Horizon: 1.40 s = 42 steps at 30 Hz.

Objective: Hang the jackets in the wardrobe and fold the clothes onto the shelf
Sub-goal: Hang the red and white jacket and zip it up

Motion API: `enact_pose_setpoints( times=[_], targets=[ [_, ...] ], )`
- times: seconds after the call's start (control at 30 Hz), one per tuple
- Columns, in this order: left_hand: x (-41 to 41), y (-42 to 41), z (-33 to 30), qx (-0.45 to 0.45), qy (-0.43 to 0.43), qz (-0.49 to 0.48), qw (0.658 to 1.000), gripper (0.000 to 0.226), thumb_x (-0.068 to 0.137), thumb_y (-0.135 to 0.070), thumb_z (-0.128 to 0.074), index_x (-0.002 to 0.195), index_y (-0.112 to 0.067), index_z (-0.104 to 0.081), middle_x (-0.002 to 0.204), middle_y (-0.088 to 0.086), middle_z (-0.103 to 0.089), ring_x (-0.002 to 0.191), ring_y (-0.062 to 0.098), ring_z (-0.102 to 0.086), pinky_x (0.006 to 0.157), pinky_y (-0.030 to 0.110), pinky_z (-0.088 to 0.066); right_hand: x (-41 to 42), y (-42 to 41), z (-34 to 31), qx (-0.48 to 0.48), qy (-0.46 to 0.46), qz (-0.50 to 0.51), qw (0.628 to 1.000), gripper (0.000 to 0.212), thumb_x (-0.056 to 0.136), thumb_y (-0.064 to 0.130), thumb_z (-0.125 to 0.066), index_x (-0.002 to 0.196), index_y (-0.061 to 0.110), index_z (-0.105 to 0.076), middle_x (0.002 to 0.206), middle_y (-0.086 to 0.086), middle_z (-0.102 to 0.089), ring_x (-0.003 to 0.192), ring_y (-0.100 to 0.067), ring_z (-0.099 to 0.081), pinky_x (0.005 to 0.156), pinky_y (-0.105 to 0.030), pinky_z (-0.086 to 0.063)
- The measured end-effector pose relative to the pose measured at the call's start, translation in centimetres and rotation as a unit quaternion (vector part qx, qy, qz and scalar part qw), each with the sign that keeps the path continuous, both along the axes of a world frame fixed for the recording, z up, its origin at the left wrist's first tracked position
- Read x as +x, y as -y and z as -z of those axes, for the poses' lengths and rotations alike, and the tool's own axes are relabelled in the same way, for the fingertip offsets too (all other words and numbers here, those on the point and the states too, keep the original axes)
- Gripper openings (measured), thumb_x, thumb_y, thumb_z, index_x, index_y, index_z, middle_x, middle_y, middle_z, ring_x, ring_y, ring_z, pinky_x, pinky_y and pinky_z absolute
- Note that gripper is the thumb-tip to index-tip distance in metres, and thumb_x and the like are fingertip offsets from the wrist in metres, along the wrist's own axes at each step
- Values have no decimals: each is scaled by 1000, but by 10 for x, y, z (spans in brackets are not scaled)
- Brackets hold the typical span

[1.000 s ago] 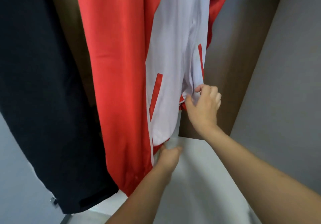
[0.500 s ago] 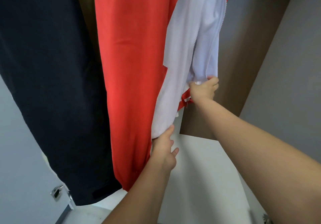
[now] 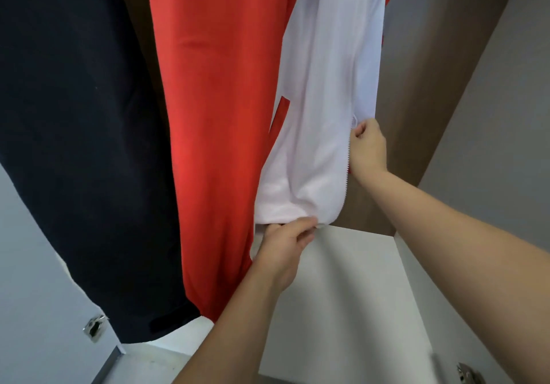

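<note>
- Left hand (image 3: 287, 239) grip closed on the hem of the red and white jacket (image 3: 321, 133).
- Right hand (image 3: 367, 147) grip pinches its zipper edge.
- Dark jacket (image 3: 77, 133) hangs beside it.

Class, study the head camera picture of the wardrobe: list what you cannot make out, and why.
- Hangers and rail: cut off by the top edge.
- Left hand fingertips: buried under the red and white jacket hem.
- Zip slider: hidden behind the right hand.
- Dark jacket front: too dark for detail.
</note>
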State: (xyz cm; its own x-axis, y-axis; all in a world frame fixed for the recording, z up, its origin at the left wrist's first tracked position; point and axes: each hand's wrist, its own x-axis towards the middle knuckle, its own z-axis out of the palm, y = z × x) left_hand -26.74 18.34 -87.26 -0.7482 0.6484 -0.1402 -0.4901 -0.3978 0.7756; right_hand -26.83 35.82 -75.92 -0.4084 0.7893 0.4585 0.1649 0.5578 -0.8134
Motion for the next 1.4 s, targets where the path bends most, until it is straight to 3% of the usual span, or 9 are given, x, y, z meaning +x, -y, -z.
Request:
enact_pose_setpoints(
  times=[0.1, 0.23, 0.43, 0.6, 0.7, 0.8, 0.93, 1.1, 1.4],
  targets=[
    [-15, 8, 4, -97, -70, -4, 993, 31, 77, 14, -70, 105, 0, -69, 91, 3, -69, 85, 17, -62, 71, 23, -57, 16, 10, 16, -2, -71, -28, 997, 11, 88, 21, -53, 87, 19, -43, 68, 9, -46, 56, -5, -42, 52, -25, -36],
    [-29, 17, 2, -125, -71, 23, 989, 11, 85, 9, -66, 84, -1, -66, 67, 6, -55, 57, 12, -52, 59, 21, -56, 31, 22, 44, -49, -88, -90, 991, 24, 88, 26, -65, 105, 24, -48, 59, 15, -48, 56, -3, -47, 57, -17, -41],
    [-28, 15, -16, -33, -12, 41, 999, 13, 95, -12, -57, 82, -8, -61, 53, -1, -47, 36, 8, -41, 44, 24, -48, 47, 39, 58, -210, -57, -198, 956, 17, 93, 9, -63, 79, 9, -53, 61, -6, -56, 56, -20, -54, 56, -28, -46],
    [-21, 13, -36, -7, -74, 99, 992, 22, 101, -33, -49, 97, -15, -61, 58, -4, -54, 38, 13, -38, 42, 26, -42, 90, 48, 60, -348, 24, -172, 922, 16, 93, 30, -50, 91, 15, -55, 75, -5, -61, 74, -24, -65, 73, -42, -60],
    [-14, 11, -46, -1, -118, 96, 988, 24, 94, -38, -58, 94, -14, -60, 56, -1, -42, 40, 10, -38, 42, 25, -39, 116, 51, 52, -385, 62, -181, 903, 31, 96, 41, -48, 103, 12, -54, 84, -13, -74, 76, -31, -74, 66, -37, -59],
    [-6, 9, -56, 14, -132, 84, 988, 20, 81, -28, -69, 80, -11, -57, 60, 3, -35, 41, 9, -37, 42, 23, -36, 133, 52, 45, -451, -45, -219, 864, 26, 90, 36, -64, 96, 11, -56, 80, -12, -72, 68, -24, -71, 60, -29, -57],
    [0, 10, -64, 25, -170, 63, 983, 14, 86, -13, -73, 75, -10, -65, 61, 4, -47, 42, 10, -41, 43, 24, -39, 143, 58, 44, -538, -155, -280, 780, 25, 73, 33, -71, 88, 14, -69, 94, -6, -73, 74, -15, -67, 73, -29, -52],
    [12, 9, -73, -19, -285, -45, 957, 22, 76, -29, -78, 68, -10, -70, 59, 30, -52, 41, 16, -44, 43, 24, -37, 133, 73, 46, -541, -214, -272, 766, 15, 83, 9, -65, 98, 15, -66, 82, -3, -67, 65, -11, -57, 65, -22, -42],
    [31, 6, -81, -103, -344, -103, 928, 47, 63, -55, -76, 44, -17, -57, 46, 8, -51, 45, 17, -47, 51, 23, -40, 135, 73, 54, -657, -87, -362, 655, 17, 74, 14, -68, 90, 12, -60, 72, 0, -55, 57, -10, -49, 61, -23, -39]
  ],
)
